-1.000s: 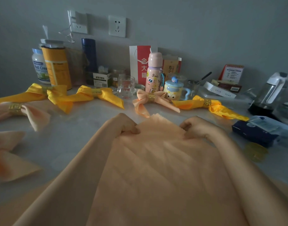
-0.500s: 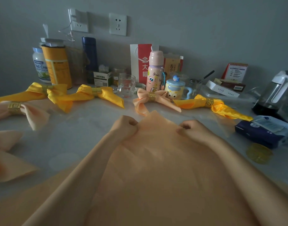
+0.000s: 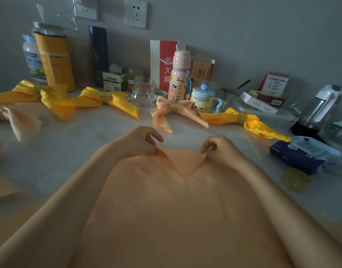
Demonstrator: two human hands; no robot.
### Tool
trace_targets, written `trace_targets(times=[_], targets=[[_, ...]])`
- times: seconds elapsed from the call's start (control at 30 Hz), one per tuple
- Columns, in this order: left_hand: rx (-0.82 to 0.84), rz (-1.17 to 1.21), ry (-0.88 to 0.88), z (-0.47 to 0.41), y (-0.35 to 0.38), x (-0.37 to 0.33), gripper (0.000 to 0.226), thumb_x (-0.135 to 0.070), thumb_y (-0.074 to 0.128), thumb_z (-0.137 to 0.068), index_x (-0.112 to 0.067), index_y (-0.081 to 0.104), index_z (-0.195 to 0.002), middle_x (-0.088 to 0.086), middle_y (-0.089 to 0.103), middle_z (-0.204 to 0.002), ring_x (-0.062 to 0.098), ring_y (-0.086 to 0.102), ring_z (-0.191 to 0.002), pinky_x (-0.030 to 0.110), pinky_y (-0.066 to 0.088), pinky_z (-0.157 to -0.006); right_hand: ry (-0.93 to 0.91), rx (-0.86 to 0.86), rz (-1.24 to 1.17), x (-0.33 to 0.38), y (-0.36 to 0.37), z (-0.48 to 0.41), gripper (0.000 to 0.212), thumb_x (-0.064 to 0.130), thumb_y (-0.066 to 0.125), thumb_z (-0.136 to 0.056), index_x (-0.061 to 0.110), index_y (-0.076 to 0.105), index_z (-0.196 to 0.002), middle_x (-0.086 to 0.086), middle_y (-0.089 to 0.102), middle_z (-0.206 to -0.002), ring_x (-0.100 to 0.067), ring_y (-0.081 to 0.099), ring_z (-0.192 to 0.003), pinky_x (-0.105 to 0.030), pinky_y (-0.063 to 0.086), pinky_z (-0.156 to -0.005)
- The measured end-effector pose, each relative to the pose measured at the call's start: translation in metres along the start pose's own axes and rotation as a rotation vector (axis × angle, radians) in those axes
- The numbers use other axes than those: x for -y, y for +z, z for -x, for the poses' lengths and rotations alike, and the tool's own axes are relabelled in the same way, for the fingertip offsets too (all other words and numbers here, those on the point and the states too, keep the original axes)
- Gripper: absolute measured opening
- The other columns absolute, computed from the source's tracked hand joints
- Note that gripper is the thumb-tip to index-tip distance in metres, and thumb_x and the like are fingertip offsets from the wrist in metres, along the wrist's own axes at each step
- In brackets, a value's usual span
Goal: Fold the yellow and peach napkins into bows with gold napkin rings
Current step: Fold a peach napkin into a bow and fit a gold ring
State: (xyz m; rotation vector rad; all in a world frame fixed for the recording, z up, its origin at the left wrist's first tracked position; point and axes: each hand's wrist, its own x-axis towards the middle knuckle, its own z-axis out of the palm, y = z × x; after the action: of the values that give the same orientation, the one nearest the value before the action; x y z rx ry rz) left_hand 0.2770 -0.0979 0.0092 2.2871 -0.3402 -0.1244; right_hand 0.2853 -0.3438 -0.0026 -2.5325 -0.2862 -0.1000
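Note:
A large peach napkin (image 3: 178, 206) lies spread over the near table and between my forearms. My left hand (image 3: 141, 140) pinches its far edge on the left, and my right hand (image 3: 218, 147) pinches that edge on the right. Between them the far corner is folded toward me into a small triangle (image 3: 180, 161). Finished bows with gold rings lie behind: a peach bow (image 3: 174, 111), a yellow bow (image 3: 243, 120) at right, two yellow bows (image 3: 85, 101) at left, and a peach bow (image 3: 13, 117) at the far left.
Bottles, a yellow canister (image 3: 54, 59), a glass mug (image 3: 143, 91), a pink bottle (image 3: 179, 74) and a cartoon cup (image 3: 202, 98) line the wall. A clear jug (image 3: 317, 109), a blue tissue pack (image 3: 301, 153) and a yellow round lid (image 3: 295, 179) sit at right.
My hands have pulled the napkin's far edge toward me and folded its far corner over. The grip changed from fists to fingertip pinches.

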Motion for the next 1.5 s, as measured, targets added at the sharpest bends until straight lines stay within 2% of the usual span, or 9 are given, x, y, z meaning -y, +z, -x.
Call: trace_targets(times=[0.13, 0.33, 0.47, 0.63, 0.83, 1.0, 1.2, 1.4, 1.5], targets=[[-0.117, -0.08, 0.048, -0.005, 0.014, 0.0, 0.02, 0.001, 0.064, -0.076, -0.017, 0.063, -0.085, -0.008, 0.051, -0.073, 0.012, 0.049, -0.068, 0.009, 0.036, -0.053, -0.098, 0.047, -0.107, 0.012, 0.002, 0.002, 0.036, -0.012, 0.056, -0.073, 0.021, 0.06, -0.086, 0.01, 0.059, -0.09, -0.006, 0.051, -0.084, -0.005, 0.036, -0.067], [-0.283, -0.155, 0.125, -0.001, 0.027, 0.008, 0.025, 0.003, 0.052, -0.075, -0.021, 0.056, -0.076, -0.004, 0.054, -0.086, 0.016, 0.051, -0.082, 0.018, 0.033, -0.067, -0.126, -0.114, -0.185, 0.015, 0.007, 0.004, 0.042, -0.014, 0.048, -0.079, 0.023, 0.062, -0.065, 0.005, 0.062, -0.08, -0.008, 0.058, -0.08, -0.015, 0.041, -0.071], [-0.155, -0.266, 0.102, 0.001, 0.023, 0.001, 0.022, -0.001, 0.052, -0.079, -0.018, 0.065, -0.082, -0.005, 0.048, -0.089, 0.013, 0.046, -0.085, 0.017, 0.031, -0.068, -0.145, -0.076, -0.02, 0.008, 0.009, 0.002, 0.053, -0.015, 0.05, -0.075, 0.036, 0.058, -0.059, -0.006, 0.058, -0.095, -0.022, 0.057, -0.095, -0.03, 0.042, -0.085], [-0.027, -0.301, -0.082, -0.006, 0.018, -0.007, 0.019, -0.017, 0.054, -0.083, -0.015, 0.07, -0.092, 0.001, 0.057, -0.099, 0.02, 0.053, -0.1, 0.03, 0.045, -0.089, -0.128, -0.001, 0.104, 0.004, 0.008, 0.001, 0.048, -0.004, 0.047, -0.072, 0.039, 0.056, -0.054, -0.006, 0.062, -0.093, -0.023, 0.056, -0.094, -0.049, 0.044, -0.088], [-0.018, -0.494, -0.069, -0.004, 0.027, -0.012, 0.033, -0.055, 0.061, -0.08, -0.026, 0.054, -0.093, -0.002, 0.042, -0.1, 0.02, 0.042, -0.108, 0.032, 0.031, -0.084, -0.131, 0.052, 0.161, 0.025, 0.009, 0.001, 0.02, 0.009, 0.062, -0.076, 0.025, 0.073, -0.071, -0.003, 0.062, -0.096, -0.024, 0.054, -0.102, -0.046, 0.041, -0.094], [-0.014, -0.414, -0.083, -0.005, 0.025, -0.01, 0.03, -0.041, 0.064, -0.084, -0.025, 0.054, -0.107, 0.001, 0.049, -0.116, 0.022, 0.042, -0.116, 0.035, 0.033, -0.092, -0.131, 0.119, -0.015, 0.027, 0.007, 0.008, 0.025, -0.004, 0.061, -0.077, 0.015, 0.075, -0.084, 0.001, 0.062, -0.092, -0.016, 0.057, -0.098, -0.026, 0.043, -0.088], [0.031, -0.372, -0.097, -0.004, 0.024, -0.016, 0.04, -0.018, 0.058, -0.084, -0.022, 0.054, -0.123, 0.003, 0.05, -0.122, 0.024, 0.045, -0.116, 0.036, 0.037, -0.1, -0.01, 0.11, 0.024, 0.015, 0.0, 0.006, 0.03, 0.004, 0.064, -0.08, 0.02, 0.061, -0.104, 0.006, 0.056, -0.092, -0.014, 0.052, -0.087, -0.025, 0.041, -0.077], [0.003, -0.391, -0.055, 0.0, 0.024, -0.022, 0.019, -0.016, 0.061, -0.081, -0.019, 0.06, -0.101, -0.001, 0.045, -0.096, 0.021, 0.047, -0.094, 0.031, 0.04, -0.082, 0.002, 0.128, 0.126, 0.022, 0.001, 0.009, 0.012, 0.024, 0.063, -0.077, 0.031, 0.057, -0.069, 0.011, 0.058, -0.084, -0.018, 0.057, -0.091, -0.04, 0.042, -0.091], [0.007, -0.392, -0.028, 0.003, 0.021, -0.025, 0.017, -0.014, 0.06, -0.082, -0.015, 0.059, -0.099, -0.001, 0.047, -0.095, 0.017, 0.046, -0.086, 0.027, 0.041, -0.073, -0.012, 0.143, 0.051, 0.029, -0.001, 0.013, 0.01, 0.021, 0.065, -0.072, 0.029, 0.059, -0.07, 0.009, 0.062, -0.079, -0.015, 0.058, -0.083, -0.031, 0.047, -0.074]])
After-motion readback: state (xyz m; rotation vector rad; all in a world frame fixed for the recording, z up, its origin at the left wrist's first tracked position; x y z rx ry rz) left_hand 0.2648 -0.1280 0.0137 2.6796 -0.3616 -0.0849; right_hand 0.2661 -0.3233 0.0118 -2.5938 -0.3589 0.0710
